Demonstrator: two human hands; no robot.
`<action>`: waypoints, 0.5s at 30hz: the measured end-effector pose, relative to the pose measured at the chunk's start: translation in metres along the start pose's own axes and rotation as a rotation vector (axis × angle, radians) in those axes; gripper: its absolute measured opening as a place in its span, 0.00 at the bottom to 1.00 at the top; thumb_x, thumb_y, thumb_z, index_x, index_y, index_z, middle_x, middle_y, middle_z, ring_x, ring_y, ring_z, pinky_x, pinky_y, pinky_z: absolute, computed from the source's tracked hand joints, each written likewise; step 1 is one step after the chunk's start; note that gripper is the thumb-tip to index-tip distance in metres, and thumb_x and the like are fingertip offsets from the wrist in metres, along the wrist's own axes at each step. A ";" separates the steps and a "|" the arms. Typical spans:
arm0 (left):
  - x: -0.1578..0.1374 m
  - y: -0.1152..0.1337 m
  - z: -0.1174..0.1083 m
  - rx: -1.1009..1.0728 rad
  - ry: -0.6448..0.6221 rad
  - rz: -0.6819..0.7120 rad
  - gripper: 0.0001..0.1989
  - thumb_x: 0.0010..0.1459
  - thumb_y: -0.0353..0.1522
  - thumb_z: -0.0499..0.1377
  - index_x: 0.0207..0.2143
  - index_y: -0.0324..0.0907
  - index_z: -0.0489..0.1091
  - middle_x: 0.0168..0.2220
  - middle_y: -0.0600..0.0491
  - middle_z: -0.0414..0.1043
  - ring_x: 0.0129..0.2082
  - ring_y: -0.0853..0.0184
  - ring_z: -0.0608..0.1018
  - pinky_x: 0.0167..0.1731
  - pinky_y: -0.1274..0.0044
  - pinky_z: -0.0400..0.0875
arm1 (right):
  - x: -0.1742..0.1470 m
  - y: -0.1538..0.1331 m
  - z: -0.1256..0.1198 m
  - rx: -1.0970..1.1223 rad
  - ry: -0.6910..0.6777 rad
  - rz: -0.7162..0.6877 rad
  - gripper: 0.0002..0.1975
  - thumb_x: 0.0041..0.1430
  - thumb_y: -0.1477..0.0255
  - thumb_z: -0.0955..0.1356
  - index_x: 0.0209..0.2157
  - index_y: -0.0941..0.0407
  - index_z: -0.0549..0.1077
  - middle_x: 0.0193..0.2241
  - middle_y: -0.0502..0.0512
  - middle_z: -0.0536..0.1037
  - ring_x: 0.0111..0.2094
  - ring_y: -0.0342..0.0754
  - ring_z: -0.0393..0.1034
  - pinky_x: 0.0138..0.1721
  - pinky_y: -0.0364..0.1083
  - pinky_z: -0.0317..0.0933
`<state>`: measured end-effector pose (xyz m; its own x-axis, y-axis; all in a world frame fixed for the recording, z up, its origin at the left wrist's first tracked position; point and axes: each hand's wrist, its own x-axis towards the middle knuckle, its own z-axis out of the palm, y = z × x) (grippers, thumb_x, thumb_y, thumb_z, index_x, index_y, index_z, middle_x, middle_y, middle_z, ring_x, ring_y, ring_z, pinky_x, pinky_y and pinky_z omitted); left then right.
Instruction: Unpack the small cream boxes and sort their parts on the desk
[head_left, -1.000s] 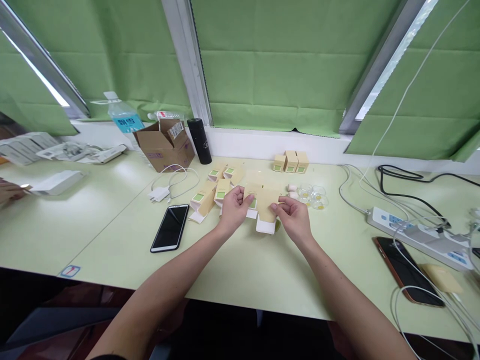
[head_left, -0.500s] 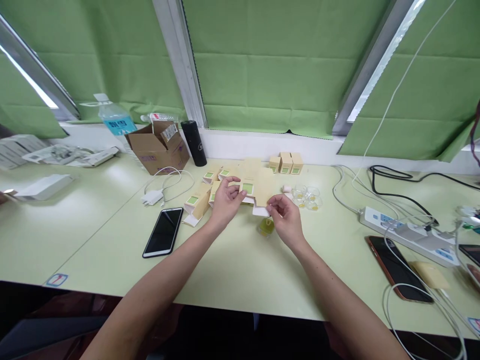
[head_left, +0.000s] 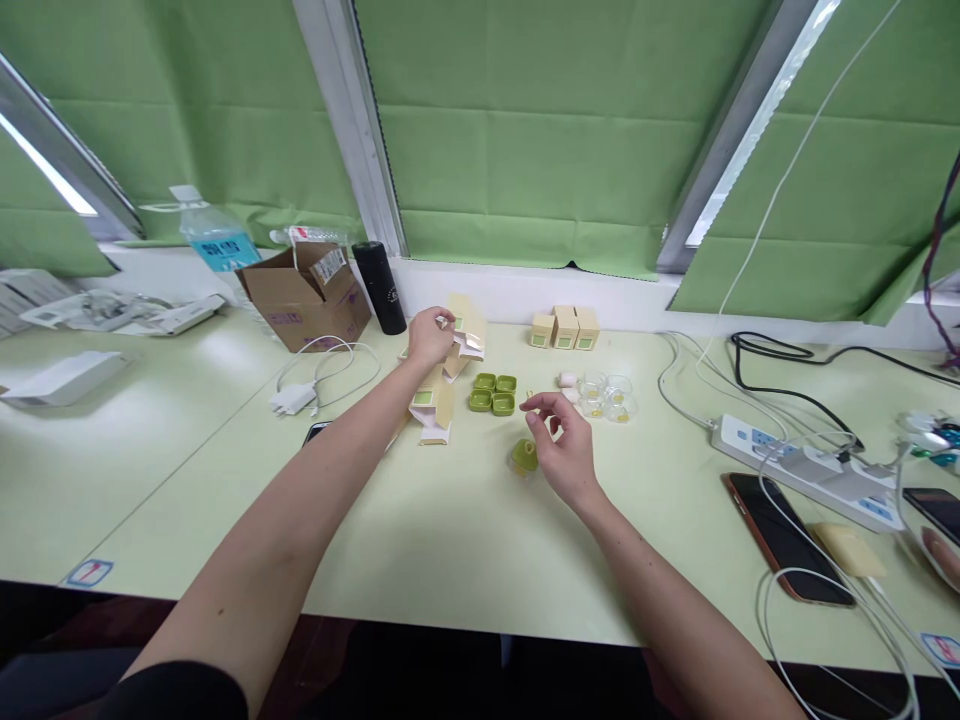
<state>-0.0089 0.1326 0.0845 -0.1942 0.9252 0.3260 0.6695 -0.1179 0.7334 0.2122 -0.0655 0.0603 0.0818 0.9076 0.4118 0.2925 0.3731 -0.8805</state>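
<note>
My left hand reaches to the back of the table, its fingers closed on the edge of an unfolded cream carton. Other cream cartons with green squares lie below it, partly behind my forearm. My right hand hovers with thumb and forefinger apart and nothing between them. Just left of it stands a small clear container with a green lid. Several small square green cups sit in a cluster between my hands. Beyond my right fingers are clear round cups with yellow spots and small pale pink pieces.
Small closed boxes stand against the wall. Back left are a cardboard box, a black tumbler, and a water bottle. A white charger lies nearby. On the right are a power strip, cables and a phone.
My left hand has carried the carton back and left, onto the other cartons. My right hand has let go of it. The green cups, hidden before, now show.
</note>
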 end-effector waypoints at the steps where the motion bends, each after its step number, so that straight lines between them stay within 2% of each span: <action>1: 0.001 0.001 0.007 0.020 -0.011 0.013 0.08 0.59 0.26 0.59 0.39 0.40 0.78 0.34 0.49 0.79 0.35 0.63 0.80 0.45 0.72 0.71 | 0.000 0.001 0.000 -0.008 -0.002 -0.006 0.06 0.63 0.68 0.66 0.41 0.51 0.74 0.40 0.54 0.81 0.36 0.49 0.70 0.41 0.49 0.61; 7: 0.001 0.004 0.040 0.101 -0.088 0.019 0.11 0.58 0.24 0.59 0.41 0.41 0.79 0.47 0.45 0.80 0.48 0.58 0.78 0.51 0.71 0.70 | -0.002 0.004 0.003 -0.086 -0.016 -0.022 0.06 0.62 0.70 0.66 0.39 0.52 0.75 0.39 0.52 0.82 0.36 0.49 0.70 0.41 0.50 0.61; 15: 0.000 -0.005 0.058 0.206 -0.168 0.009 0.15 0.58 0.26 0.62 0.48 0.40 0.78 0.53 0.42 0.79 0.53 0.53 0.78 0.53 0.67 0.70 | -0.003 0.003 0.005 -0.143 -0.038 -0.045 0.07 0.61 0.71 0.65 0.39 0.51 0.75 0.38 0.51 0.82 0.36 0.49 0.71 0.40 0.50 0.62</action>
<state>0.0293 0.1536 0.0464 -0.0776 0.9734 0.2154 0.8058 -0.0659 0.5885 0.2079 -0.0664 0.0549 0.0304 0.8983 0.4382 0.4280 0.3845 -0.8179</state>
